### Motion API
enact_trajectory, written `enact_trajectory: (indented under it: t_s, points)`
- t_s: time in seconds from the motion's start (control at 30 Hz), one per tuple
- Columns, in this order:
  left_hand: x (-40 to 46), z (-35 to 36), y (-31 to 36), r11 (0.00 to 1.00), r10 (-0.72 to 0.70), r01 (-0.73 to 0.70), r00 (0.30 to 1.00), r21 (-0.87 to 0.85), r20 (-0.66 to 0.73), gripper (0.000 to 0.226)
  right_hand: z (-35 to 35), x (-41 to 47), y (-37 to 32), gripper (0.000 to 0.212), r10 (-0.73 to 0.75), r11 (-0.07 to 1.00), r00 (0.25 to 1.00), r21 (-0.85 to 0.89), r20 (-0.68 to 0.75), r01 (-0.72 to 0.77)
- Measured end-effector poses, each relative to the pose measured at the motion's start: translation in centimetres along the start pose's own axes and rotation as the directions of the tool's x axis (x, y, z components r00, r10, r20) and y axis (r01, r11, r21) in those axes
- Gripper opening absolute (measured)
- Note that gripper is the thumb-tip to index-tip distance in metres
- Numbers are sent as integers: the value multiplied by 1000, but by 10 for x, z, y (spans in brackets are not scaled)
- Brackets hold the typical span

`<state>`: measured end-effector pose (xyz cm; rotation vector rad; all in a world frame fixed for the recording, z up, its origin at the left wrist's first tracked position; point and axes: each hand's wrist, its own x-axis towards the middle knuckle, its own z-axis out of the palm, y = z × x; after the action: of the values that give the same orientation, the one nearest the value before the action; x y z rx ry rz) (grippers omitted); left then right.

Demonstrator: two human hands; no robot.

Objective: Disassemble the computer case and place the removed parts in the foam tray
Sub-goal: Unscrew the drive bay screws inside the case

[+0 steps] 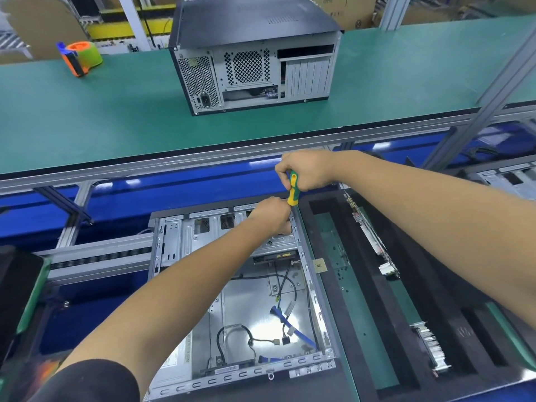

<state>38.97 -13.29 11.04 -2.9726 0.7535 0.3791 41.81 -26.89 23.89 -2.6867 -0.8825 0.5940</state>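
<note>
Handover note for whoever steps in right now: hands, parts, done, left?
Right hand grips the screwdriver, upright at the open case's far right corner.
Left hand curls at the case rim under the handle; what it holds is hidden.
Done: side panel off, board and heatsink in the foam tray.
Left: drive and cables still inside.

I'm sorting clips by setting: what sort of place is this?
Probably a factory line for assembling or dismantling computers: a long green-matted workbench, an opened computer case on a roller conveyor, and cardboard boxes stacked behind.
</note>
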Motion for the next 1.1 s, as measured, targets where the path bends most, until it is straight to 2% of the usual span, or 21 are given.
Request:
enact_trajectory:
  t_s: [0.43, 0.6, 0.73, 0.83, 0.93, 1.0, 1.07, 1.1]
  points:
    - [-3, -2, 0, 999, 31, -31, 999, -21, 7, 31, -2, -8, -1, 28, 18, 1000, 999, -21, 36, -17]
    - [-5, -5, -10, 993, 36, -36, 999, -110, 6, 12, -8, -7, -1, 26, 100, 987, 989, -140, 113, -84]
    - [-6, 4, -24, 972, 71, -76, 997, -225, -27, 18, -9, -6, -1, 15, 115, 969, 989, -228, 94, -91]
    - [-8, 15, -33, 929, 83, -105, 993, -354, -79, 16, -8, -6, -7, 14, 79, 968, 994, -243, 75, -59]
    - [-12, 25, -37, 891, 76, -144, 982, -430, -171, 16, -5, -5, -12, 24, 8, 996, 998, -92, 63, -2]
    - [-18, 32, -37, 838, 58, -166, 975, -520, -216, 18, -3, -5, -14, 26, 25, 1000, 995, -1, 94, -25]
    - [-22, 39, -38, 779, 30, -177, 969, -602, -246, 19, -3, -3, -14, 9, 62, 997, 992, -41, 109, -58]
    - [-23, 42, -38, 758, 21, -180, 967, -627, -253, 20, -4, -1, -14, 4, 85, 989, 992, -131, 91, -73]
